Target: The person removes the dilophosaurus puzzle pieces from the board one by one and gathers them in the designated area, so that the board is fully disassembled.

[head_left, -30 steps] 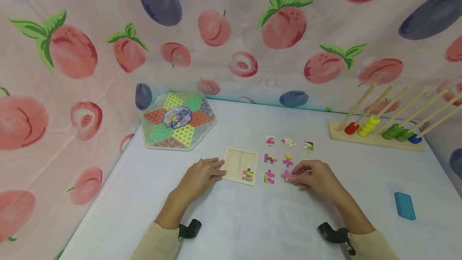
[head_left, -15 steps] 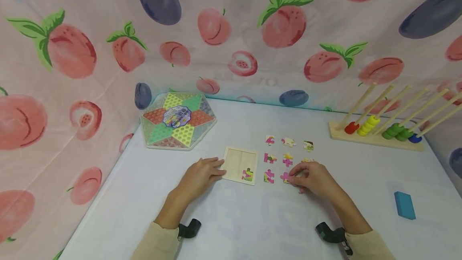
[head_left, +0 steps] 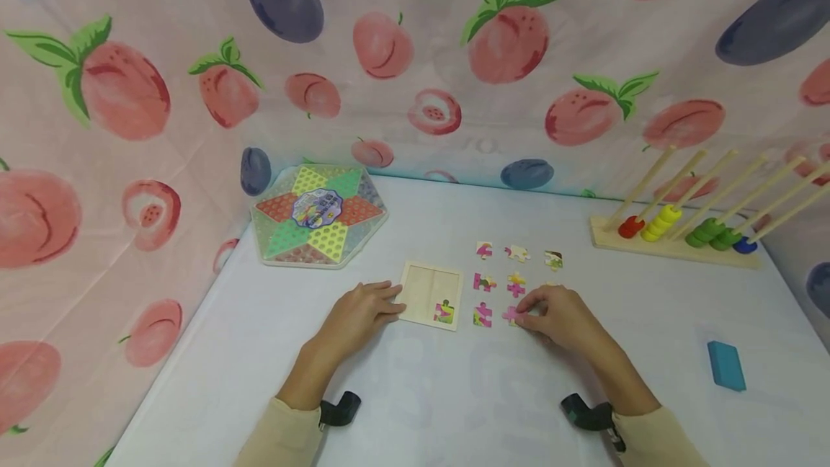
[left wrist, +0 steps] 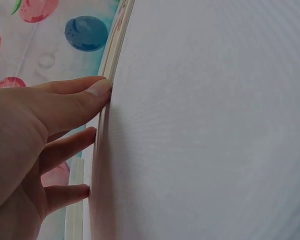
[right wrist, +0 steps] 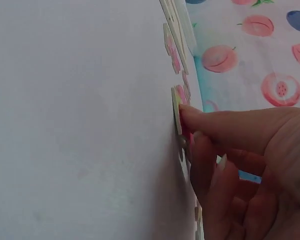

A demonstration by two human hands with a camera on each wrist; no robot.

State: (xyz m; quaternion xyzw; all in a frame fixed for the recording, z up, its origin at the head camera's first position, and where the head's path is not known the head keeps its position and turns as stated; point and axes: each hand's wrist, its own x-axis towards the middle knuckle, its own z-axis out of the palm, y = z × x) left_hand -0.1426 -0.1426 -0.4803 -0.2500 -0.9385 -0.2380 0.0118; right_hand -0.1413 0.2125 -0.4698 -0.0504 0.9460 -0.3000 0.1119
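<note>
A square wooden puzzle tray (head_left: 420,292) lies on the white table with one puzzle piece (head_left: 444,311) in its lower right corner. My left hand (head_left: 358,323) rests its fingertips on the tray's left edge, fingers fairly straight. To the right of the tray, my right hand (head_left: 563,316) holds a pink jigsaw piece (head_left: 510,315) between thumb and fingers. In the right wrist view that held piece (right wrist: 177,112) stands slightly tilted, close to the tabletop. Several loose pieces lie in rows around it, among them a pink one (head_left: 483,315) beside the tray. One piece is partly hidden behind the right hand.
A hexagonal Chinese checkers board (head_left: 318,216) lies at the back left. At the back right stands a wooden bead stacker (head_left: 674,246) with upright rods and coloured beads. A blue block (head_left: 726,366) sits on the right. Fruit-patterned cloth (head_left: 382,117) hangs behind the table.
My right hand has shifted slightly left, with the pink jigsaw piece moving a little the same way. The left hand stays at the tray's edge. The head view has tilted slightly.
</note>
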